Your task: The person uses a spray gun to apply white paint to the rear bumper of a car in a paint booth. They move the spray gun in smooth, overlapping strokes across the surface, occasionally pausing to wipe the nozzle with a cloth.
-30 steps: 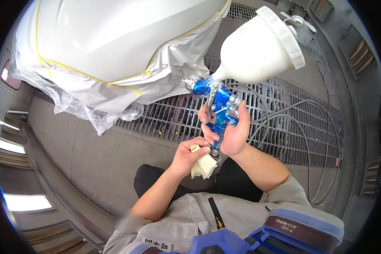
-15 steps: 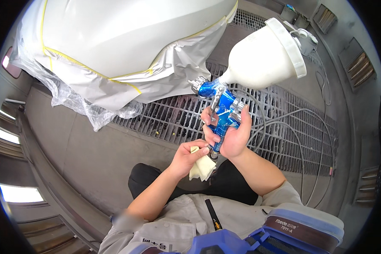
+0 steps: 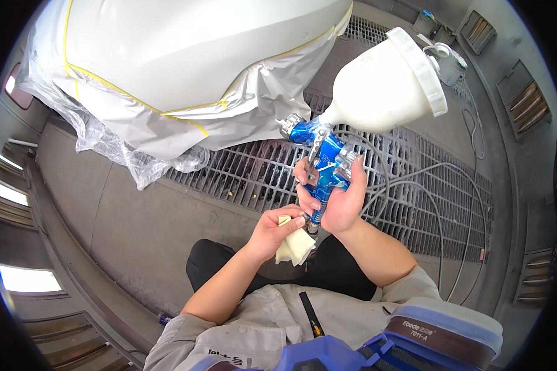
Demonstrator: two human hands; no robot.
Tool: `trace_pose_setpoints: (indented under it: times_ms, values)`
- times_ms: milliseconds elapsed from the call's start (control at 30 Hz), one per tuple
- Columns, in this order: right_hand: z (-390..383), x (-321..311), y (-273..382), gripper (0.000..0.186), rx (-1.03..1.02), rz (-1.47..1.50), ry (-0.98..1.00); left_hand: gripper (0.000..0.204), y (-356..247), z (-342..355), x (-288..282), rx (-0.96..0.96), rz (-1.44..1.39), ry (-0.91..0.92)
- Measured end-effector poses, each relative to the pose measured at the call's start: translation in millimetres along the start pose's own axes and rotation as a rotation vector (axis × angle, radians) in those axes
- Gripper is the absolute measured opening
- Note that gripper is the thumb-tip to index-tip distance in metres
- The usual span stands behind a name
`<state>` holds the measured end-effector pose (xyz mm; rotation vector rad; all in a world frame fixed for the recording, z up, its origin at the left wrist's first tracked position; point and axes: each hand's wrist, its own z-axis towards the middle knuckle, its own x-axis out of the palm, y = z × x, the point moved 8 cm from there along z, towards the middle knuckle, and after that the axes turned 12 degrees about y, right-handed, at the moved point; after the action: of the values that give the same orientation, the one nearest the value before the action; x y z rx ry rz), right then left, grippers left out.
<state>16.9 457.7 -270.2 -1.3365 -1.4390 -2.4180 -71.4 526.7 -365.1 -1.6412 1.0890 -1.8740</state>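
My right hand (image 3: 340, 201) is wrapped round the handle of a blue spray gun (image 3: 332, 150), which is tilted with its silver nozzle toward the left. On top of the gun sits a large white paint cup (image 3: 377, 86) with a white lid. A folded cream cloth (image 3: 295, 246) is held in my left hand (image 3: 274, 232). The left thumb and forefinger pinch together at the bottom of the gun's handle, by the metal hose fitting (image 3: 312, 229). Whether they turn a small knob there is hidden.
A white car panel (image 3: 185, 49) edged with yellow tape stands ahead to the left, with white masking sheet (image 3: 254, 117) and clear plastic film (image 3: 127, 151) round it. Grey hoses (image 3: 436, 191) lie over the metal floor grating (image 3: 266, 173). A respirator (image 3: 442, 334) fills the lower right.
The view has shifted very slightly. Both hands keep the same grip on the spray gun and cloth, with hardly any movement.
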Motion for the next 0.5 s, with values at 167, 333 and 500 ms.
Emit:
trace_pose_setpoints:
  times_ms: [167,333,500]
  values:
    - [-1.6,-3.7,2.0,0.089,-0.003,-0.016,-0.024,0.013,2.7,2.9,0.7,-0.015,0.005,0.025]
    - [-2.1,-2.3,5.6,0.086,-0.042,0.018,0.013,0.011,5.6,4.7,-1.0,-0.001,0.008,0.008]
    - [-4.7,-5.2,3.2,0.091,-0.008,-0.009,-0.038,0.011,6.5,5.0,-1.8,0.012,-0.011,0.004]
